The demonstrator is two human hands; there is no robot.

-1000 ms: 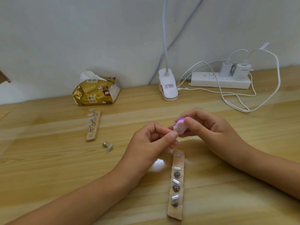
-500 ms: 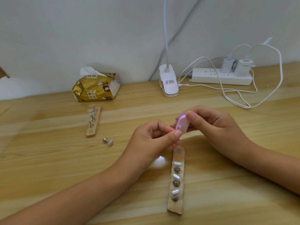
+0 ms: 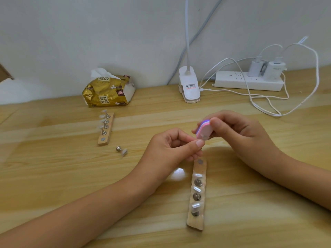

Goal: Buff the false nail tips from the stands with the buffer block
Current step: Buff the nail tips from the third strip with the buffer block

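Note:
My right hand (image 3: 238, 133) grips a small buffer block (image 3: 204, 130), white-faced with pink and purple layers, above the middle of the table. My left hand (image 3: 172, 149) pinches a nail tip holder between thumb and fingers, its clear tip pressed against the block's lower edge; the holder is mostly hidden. Below the hands a wooden stand (image 3: 197, 196) carries three metal holders with clear nail tips and one bare magnet at its far end. A second wooden stand (image 3: 105, 128) with several tips lies at the left. One loose holder with a tip (image 3: 122, 150) lies on the table near it.
A gold tissue pack (image 3: 107, 92) sits at the back left by the wall. A white clip lamp base (image 3: 189, 86) stands at the back centre. A power strip (image 3: 249, 81) with two chargers and looping white cables (image 3: 268, 104) fills the back right of the wooden table (image 3: 53, 176).
The buffer block has tilted, so its white face shows more. Both hands stay together above the near stand, shifted only slightly in the frame.

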